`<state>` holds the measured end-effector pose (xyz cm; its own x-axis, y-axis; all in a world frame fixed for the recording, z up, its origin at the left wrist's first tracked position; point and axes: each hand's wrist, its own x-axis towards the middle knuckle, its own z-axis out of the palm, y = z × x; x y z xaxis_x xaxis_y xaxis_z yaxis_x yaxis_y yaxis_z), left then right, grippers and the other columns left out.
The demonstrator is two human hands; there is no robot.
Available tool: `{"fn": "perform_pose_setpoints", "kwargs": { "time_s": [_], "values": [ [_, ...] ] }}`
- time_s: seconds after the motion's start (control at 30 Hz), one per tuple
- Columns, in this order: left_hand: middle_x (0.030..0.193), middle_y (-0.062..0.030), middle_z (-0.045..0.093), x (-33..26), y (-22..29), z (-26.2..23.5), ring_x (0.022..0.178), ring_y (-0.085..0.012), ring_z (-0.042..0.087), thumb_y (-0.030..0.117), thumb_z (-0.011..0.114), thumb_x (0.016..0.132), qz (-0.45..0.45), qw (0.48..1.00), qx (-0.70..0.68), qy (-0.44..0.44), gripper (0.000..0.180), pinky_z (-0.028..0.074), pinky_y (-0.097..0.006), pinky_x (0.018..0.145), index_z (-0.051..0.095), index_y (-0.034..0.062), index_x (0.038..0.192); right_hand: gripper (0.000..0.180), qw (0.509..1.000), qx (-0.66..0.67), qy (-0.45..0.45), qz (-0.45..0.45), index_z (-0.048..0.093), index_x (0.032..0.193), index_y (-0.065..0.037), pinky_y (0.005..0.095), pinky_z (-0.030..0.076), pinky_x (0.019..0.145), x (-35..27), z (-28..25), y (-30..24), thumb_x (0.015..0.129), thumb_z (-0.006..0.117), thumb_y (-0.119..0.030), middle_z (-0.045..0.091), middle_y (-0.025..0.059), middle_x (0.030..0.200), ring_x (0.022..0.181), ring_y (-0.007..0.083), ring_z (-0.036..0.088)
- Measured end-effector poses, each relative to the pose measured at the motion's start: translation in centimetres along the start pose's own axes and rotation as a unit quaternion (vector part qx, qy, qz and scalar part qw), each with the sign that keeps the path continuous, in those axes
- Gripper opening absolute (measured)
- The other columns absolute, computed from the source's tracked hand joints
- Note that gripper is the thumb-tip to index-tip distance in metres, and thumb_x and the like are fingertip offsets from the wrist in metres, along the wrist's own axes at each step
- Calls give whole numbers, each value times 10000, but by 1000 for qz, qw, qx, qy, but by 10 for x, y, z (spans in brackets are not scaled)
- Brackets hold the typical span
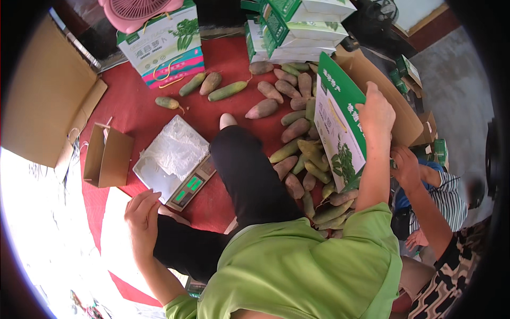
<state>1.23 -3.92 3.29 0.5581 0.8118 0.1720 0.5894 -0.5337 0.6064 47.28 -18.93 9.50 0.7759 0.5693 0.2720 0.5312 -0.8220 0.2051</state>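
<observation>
My right hand (376,114) is closed on the upper edge of a green-and-white printed carton (340,125), which stands tilted over the radishes. A co-worker's hand (405,166) is close to the carton's lower right side. Beneath and beside the carton lies a heap of green and purplish radishes (295,129). My left hand (142,212) is raised at the near left corner of a digital scale (183,183), its fingers loosely bent and nothing visible in them. Crumpled clear plastic (178,146) covers the scale's platform, and its display glows green.
A small open cardboard box (109,154) stands left of the scale, near a large brown carton (45,90). Printed gift boxes (300,32) are stacked at the back. A pink fan (141,13) sits on another printed box (162,48). Red cloth (228,53) covers the floor.
</observation>
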Motion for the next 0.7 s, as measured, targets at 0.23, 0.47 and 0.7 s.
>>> {"fn": "perform_pose_setpoints", "kwargs": {
  "time_s": [0.23, 0.47, 0.7],
  "values": [
    [964, -158, 673, 1, -4, 3, 883, -318, 644, -32, 634, 771, -3, 1000, -19, 5, 190, 506, -364, 785, 690, 6, 949, 170, 994, 64, -44, -80, 695, 873, -58, 424, 497, 757, 33, 9, -15, 742, 716, -165, 688, 151, 878, 874, 334, 660],
    [958, -152, 676, 17, -9, 5, 862, -302, 657, -22, 637, 781, -23, 996, -83, 2, 191, 513, -351, 773, 699, 19, 957, 180, 973, 196, -11, -120, 677, 909, -57, 391, 489, 694, 50, -40, -35, 766, 693, -164, 678, 131, 803, 801, 297, 665],
    [979, -147, 667, 24, -13, 7, 914, -295, 645, -6, 648, 793, -11, 996, -85, 33, 200, 507, -349, 793, 693, 28, 985, 135, 817, 461, 20, -346, 640, 897, -55, 352, 471, 656, 55, -49, -152, 809, 663, -155, 667, 103, 818, 728, 273, 632]
  ]
}}
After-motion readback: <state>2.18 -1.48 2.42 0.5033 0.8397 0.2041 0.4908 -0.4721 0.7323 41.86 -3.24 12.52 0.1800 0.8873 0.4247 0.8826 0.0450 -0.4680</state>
